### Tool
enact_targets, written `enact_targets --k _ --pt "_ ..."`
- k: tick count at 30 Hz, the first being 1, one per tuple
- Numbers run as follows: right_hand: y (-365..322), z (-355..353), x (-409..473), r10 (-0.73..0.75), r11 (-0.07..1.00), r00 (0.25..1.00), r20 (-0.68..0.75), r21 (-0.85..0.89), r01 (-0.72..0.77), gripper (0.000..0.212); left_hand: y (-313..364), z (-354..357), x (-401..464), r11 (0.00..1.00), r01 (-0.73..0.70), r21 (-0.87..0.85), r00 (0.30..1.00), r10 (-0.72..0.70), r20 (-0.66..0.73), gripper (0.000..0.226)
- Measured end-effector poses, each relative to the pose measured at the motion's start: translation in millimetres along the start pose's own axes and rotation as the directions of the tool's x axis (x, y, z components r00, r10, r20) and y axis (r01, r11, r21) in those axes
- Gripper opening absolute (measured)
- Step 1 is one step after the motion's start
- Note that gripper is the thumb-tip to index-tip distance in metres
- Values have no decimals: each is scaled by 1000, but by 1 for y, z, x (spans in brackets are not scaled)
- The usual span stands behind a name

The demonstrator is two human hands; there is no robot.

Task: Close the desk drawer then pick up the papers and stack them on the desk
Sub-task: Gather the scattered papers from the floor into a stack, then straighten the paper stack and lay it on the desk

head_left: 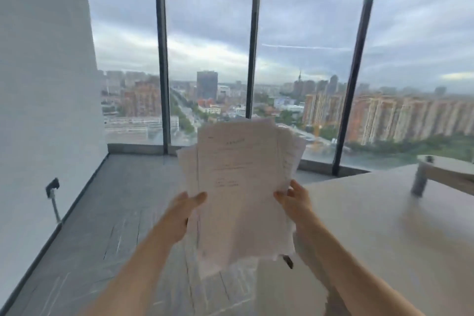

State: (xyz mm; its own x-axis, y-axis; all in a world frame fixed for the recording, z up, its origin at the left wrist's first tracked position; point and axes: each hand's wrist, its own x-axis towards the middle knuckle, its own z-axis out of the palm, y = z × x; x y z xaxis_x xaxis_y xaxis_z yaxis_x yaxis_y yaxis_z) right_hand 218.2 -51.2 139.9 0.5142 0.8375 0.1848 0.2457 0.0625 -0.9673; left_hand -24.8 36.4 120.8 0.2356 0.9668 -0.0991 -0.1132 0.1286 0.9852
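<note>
While both arms reach forward from the bottom edge of the frame, a loose sheaf of printed papers (241, 187) is held upright in the centre of the picture, raised in front of the window (210, 54). The left hand (182, 215) grips the sheaf's left edge at about mid-height, its thumb lying across the front sheet and its fingers hidden behind. The right hand (295, 200) clasps the right edge slightly higher, thumb on the front and the other fingers curled round the back. The sheets sit between the two hands, fanned unevenly: several corners stick out at the top and along both sides, and the ragged lower edges hang below the wrists. Faint lines of text show on the front sheet, too blurred to read.

The pale desk (384, 226) fills the lower right of the frame, its near edge just beside the right forearm; the papers hang left of it, over the dark grey floor (123, 208), not touching the desktop. At the right edge, on the desk, stands a grey raised stand (436, 169) on a round leg. A small dark object pokes out below the sheaf's lower right corner; what it is cannot be told. On the white wall (38, 84) at the left, a black socket (52, 186) sits low with a cable running down from it. No drawer can be seen.
</note>
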Motion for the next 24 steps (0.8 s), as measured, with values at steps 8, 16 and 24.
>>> enact_targets --k 8,16,24 --pt "-103 -217 -124 -94 995 930 -354 -13 95 31 89 163 -136 968 -252 -3 860 225 458 23" --pt "-109 -345 -197 -109 994 813 -572 -45 101 40 90 296 -180 946 -322 -23 707 257 659 36" --pt "-42 -425 -211 32 996 673 -739 -32 -83 52 13 433 -159 969 -234 -84 604 212 769 27"
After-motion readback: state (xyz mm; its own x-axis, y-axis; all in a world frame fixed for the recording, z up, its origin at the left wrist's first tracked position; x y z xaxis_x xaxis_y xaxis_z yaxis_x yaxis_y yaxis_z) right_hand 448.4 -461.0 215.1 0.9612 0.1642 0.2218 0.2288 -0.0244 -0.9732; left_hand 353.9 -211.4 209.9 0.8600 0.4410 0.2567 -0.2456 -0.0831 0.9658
